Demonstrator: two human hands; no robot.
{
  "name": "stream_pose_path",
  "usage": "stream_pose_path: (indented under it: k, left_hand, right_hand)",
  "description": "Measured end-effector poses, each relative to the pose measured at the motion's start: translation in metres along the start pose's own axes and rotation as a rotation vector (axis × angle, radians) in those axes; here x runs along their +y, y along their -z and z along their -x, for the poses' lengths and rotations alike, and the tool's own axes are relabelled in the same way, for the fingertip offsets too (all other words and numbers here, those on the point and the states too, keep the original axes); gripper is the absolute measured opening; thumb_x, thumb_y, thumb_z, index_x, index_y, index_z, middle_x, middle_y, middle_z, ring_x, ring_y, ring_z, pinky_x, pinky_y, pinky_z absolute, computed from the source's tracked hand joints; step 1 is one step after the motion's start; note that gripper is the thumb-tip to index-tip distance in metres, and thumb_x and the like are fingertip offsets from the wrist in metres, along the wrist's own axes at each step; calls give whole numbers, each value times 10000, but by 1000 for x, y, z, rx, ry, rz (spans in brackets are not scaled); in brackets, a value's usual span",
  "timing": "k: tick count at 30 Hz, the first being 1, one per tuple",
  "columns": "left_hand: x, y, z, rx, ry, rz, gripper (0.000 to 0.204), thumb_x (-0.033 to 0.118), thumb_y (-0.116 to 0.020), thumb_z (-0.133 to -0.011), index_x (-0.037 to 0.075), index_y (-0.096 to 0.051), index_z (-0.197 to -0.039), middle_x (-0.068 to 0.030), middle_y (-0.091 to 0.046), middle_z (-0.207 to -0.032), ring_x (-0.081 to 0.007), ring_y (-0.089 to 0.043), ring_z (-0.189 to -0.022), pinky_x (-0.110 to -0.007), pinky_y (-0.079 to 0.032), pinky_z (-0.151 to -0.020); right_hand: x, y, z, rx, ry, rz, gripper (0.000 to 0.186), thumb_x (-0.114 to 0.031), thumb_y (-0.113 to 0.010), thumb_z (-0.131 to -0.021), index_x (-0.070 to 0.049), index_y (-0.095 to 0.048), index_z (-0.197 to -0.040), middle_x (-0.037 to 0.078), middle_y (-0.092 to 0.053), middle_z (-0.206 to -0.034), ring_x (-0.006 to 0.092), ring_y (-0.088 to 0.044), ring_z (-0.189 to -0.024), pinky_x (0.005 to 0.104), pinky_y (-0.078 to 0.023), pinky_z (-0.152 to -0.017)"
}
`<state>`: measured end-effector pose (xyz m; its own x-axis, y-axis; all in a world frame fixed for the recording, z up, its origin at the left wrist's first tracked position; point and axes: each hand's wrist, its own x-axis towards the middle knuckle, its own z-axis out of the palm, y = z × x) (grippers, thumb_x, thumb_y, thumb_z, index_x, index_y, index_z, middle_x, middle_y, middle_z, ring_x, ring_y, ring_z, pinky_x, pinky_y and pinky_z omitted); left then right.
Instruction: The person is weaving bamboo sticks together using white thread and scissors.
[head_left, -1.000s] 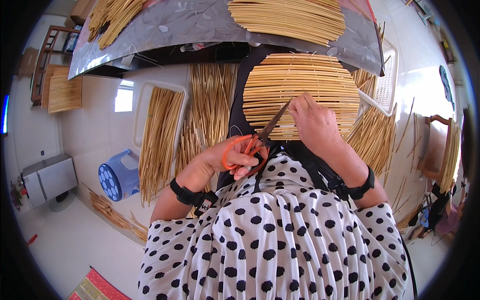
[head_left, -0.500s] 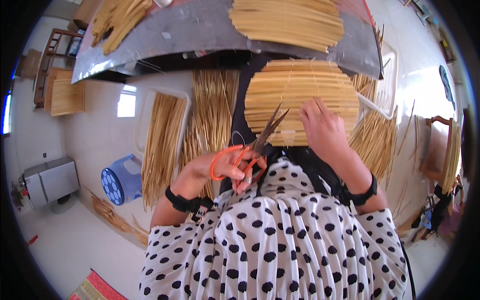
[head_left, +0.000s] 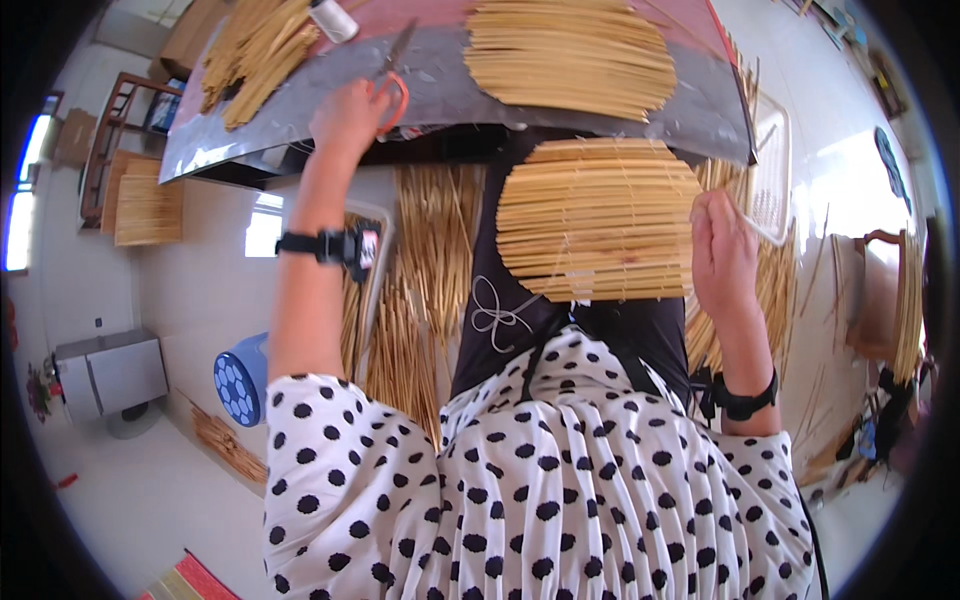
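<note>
A round-ended mat of thin bamboo strips [head_left: 590, 215], bound with thread, lies across my lap. My left hand [head_left: 347, 118] is stretched out over the table, its fingers closed on the orange handle of a pair of scissors [head_left: 395, 95]. The scissor blades point away from me, slightly apart. Closed in a fist, my right hand [head_left: 724, 250] is at the mat's right edge; what its fingers hold is hidden. A loop of pale string [head_left: 498, 315] hangs from the mat's near left side onto my dark trousers.
On the grey and red table [head_left: 270, 110] lie a second bamboo mat [head_left: 570, 60], a heap of strips [head_left: 262, 55] and a white thread spool [head_left: 334, 20]. Bundles of strips [head_left: 430, 250] lie below the table, near a blue stool [head_left: 240, 380]. A white basket [head_left: 770, 175] stands at right.
My left hand has carried the scissors from above my lap up and left to the table. My right hand has moved right, to the mat's edge. The string loop now shows more fully.
</note>
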<state>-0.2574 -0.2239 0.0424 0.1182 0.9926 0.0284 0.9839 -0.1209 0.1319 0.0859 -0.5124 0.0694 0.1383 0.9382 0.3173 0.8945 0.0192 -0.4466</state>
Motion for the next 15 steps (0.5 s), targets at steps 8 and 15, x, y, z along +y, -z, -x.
stream_pose_path:
  k: [8,15]
  left_hand:
    - [22,-29,-41,91,-57,-150,438,501,-648,-823,123,-680,-1042,-124,-701,-1016,-328,-659,-972,-453,-513,-785]
    - [15,-39,-12,410,-281,-7,380,419,-663,-851,114,-651,-1077,-126,-646,-1013,-341,-626,-951,-461,-491,-800]
  right_hand:
    - [82,34,30,150,-449,269,225,-217,-512,-958,-19,-514,-851,152,-569,-796,344,-564,-714,439,-421,-657]
    - [127,34,48,-118,-492,490,135,-201,-606,-921,-112,-507,-947,109,-602,-684,300,-607,-676,436,-449,-644]
